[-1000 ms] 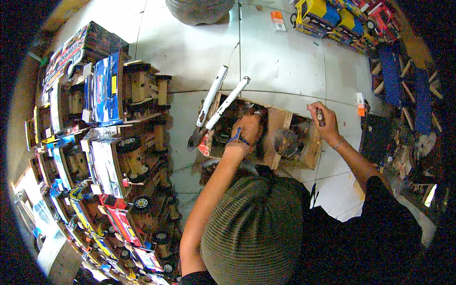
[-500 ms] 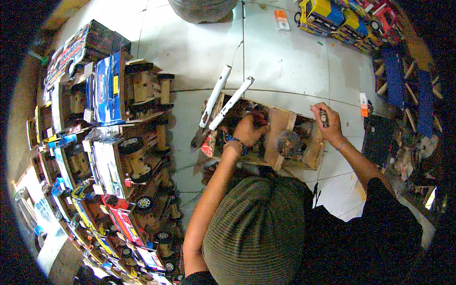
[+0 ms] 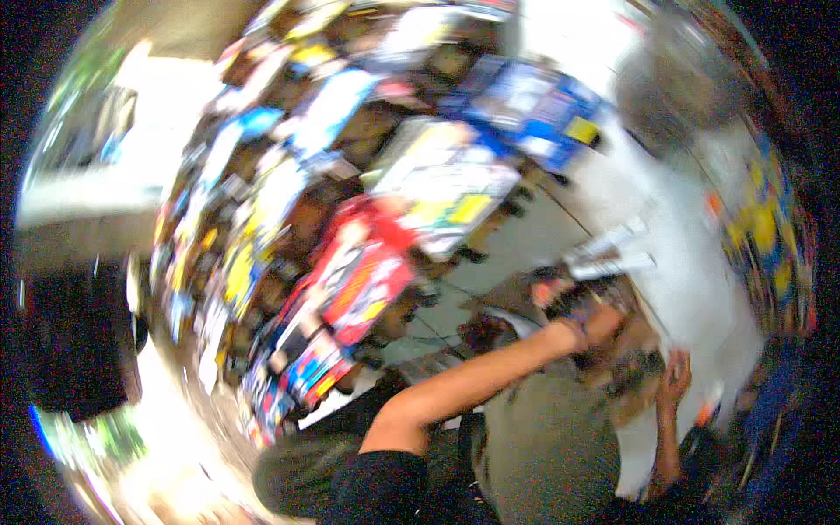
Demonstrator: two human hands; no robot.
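The whole view is smeared by motion. My left hand [image 3: 602, 325] reaches into an open wooden box [image 3: 646, 325] of loose dark items; its fingers are blurred and partly hidden. By the box's other end, my right hand [image 3: 675, 378] has its fingers curled together, but what they hold is too blurred to name. Across the box's far side lies a long tool with two white handles [image 3: 612, 249]. Olive-green cloth [image 3: 556, 429] covers a rounded shape close in front of me, just below the box.
Rows of painted toy trucks fill the left, including a red one [image 3: 363, 276], a white one [image 3: 446, 188] and a blue one [image 3: 551, 118]. More yellow toy trucks [image 3: 757, 210] stand at the far right. A rounded grey object [image 3: 678, 79] rests on the pale tiled floor [image 3: 691, 262].
The view has swung left and tilted, so the box and both hands now appear farther right. My left hand is still in the box, and my right stays beside its end.
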